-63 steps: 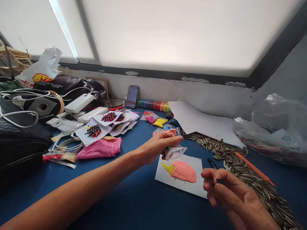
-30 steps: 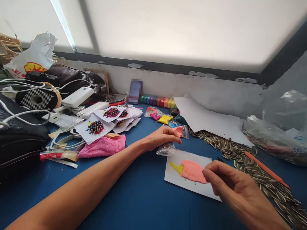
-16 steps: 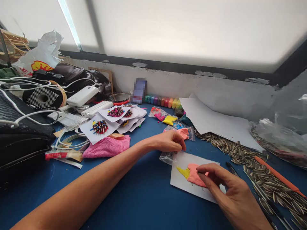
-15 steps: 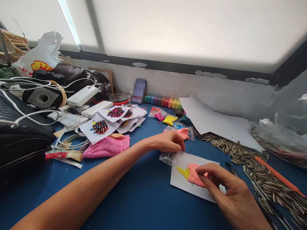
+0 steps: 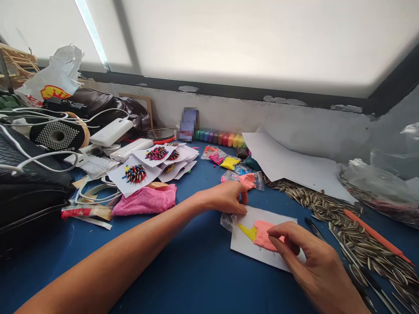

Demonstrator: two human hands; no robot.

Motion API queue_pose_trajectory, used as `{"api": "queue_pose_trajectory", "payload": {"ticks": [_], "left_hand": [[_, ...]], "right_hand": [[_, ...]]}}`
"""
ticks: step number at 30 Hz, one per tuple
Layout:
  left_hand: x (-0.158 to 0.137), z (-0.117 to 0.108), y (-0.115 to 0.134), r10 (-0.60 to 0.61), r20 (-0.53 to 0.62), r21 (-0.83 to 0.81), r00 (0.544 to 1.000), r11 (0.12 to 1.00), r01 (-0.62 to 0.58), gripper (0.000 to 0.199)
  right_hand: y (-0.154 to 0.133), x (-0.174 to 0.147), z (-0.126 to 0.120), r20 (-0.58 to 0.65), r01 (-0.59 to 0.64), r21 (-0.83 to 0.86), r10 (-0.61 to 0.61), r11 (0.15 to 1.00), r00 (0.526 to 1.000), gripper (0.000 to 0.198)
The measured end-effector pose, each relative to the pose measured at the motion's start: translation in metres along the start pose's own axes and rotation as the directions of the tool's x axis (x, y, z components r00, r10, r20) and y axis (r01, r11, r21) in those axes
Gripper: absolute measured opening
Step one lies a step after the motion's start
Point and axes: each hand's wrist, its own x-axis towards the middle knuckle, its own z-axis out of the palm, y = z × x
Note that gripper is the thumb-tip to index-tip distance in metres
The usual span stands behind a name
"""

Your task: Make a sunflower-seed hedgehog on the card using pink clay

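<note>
On the blue table lies a sheet of white paper (image 5: 240, 242) bearing a flattened patch of pink clay (image 5: 262, 235) and a pointed piece of yellow clay (image 5: 248, 232). A few short drawn lines show below the pink patch. My left hand (image 5: 227, 197) has its fingers curled down at the paper's far left corner, touching it. Over the right part of the pink clay, my right hand (image 5: 309, 253) has thumb and index finger pinched together; whatever is between the tips is too small to make out. A clear plastic bag (image 5: 227, 221) lies partly under the paper's left edge.
Sunflower seeds (image 5: 355, 244) spread along the right, with an orange stick (image 5: 378, 235) and a black pen (image 5: 314, 229) among them. Behind are clay packets (image 5: 230, 163) and white sheets (image 5: 291, 161). Seed-decorated cards (image 5: 135, 174) and a pink cloth (image 5: 145, 201) sit left.
My left hand has come down slightly toward me onto the paper's corner. The right hand keeps its pinch over the pink clay. The whole view has shifted slightly.
</note>
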Motion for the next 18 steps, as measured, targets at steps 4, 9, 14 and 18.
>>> {"api": "queue_pose_trajectory", "payload": {"ticks": [4,9,14,18], "left_hand": [[0.001,0.003,0.002,0.009,-0.002,-0.032,1.0,0.999,-0.009,0.017],[0.001,0.009,0.005,-0.02,-0.023,-0.032,1.0,0.999,0.019,0.009],[0.001,0.011,0.006,-0.025,0.028,-0.108,0.999,0.994,0.028,0.006],[0.0,0.012,0.008,-0.025,0.013,-0.093,1.0,0.995,0.026,0.006]], "right_hand": [[0.001,0.0,-0.001,0.01,0.031,-0.025,-0.031,0.999,0.999,0.013],[0.002,0.001,-0.001,0.054,0.071,-0.061,-0.068,0.996,0.996,0.016],[-0.001,0.001,-0.001,0.055,0.074,-0.061,-0.071,0.995,0.996,0.017],[0.0,-0.001,-0.002,0.045,0.08,-0.074,-0.076,0.994,0.996,0.017]]}}
